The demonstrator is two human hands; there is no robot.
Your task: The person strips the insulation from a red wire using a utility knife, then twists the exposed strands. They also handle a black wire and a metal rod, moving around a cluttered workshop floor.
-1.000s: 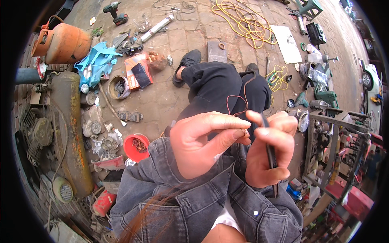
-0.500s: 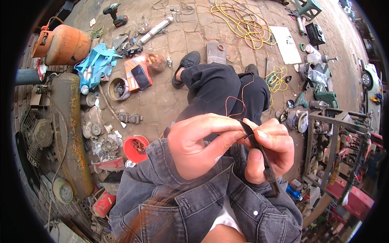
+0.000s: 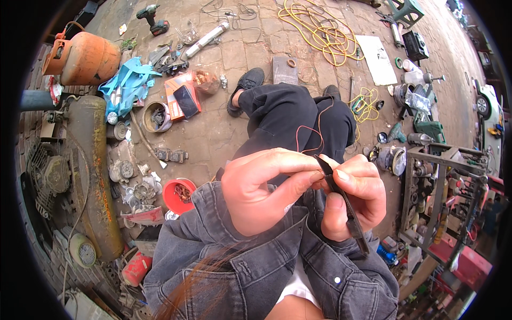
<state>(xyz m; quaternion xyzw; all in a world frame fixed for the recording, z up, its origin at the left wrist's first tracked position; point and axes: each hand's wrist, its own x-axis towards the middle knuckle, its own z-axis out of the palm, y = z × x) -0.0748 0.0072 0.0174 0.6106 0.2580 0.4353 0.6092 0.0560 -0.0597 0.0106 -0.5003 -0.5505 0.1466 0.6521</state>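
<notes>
My right hand (image 3: 360,194) has its thumb and fingers closed round a long, narrow, dark strip (image 3: 349,210) that slants down toward my chest; its exact kind is unclear. Beside the strip's upper end, the thumb and forefinger of my left hand (image 3: 261,184) are pinched together. A thin red wire (image 3: 308,128) loops over my dark trousers and runs in to the left fingertips, where its end is hidden. Both hands nearly touch each other in front of my jacket.
To the left stand a red bucket (image 3: 175,196) with copper scraps, a phone (image 3: 185,101) on an orange box, and a rusty gas cylinder (image 3: 90,58). A metal plate (image 3: 285,70) lies beyond my feet. Yellow cable (image 3: 325,37) coils farther off. A metal rack (image 3: 440,181) stands right.
The strip has tilted slightly in my right hand, and the left fingertips have shifted a little against it. Both hands otherwise stay in place.
</notes>
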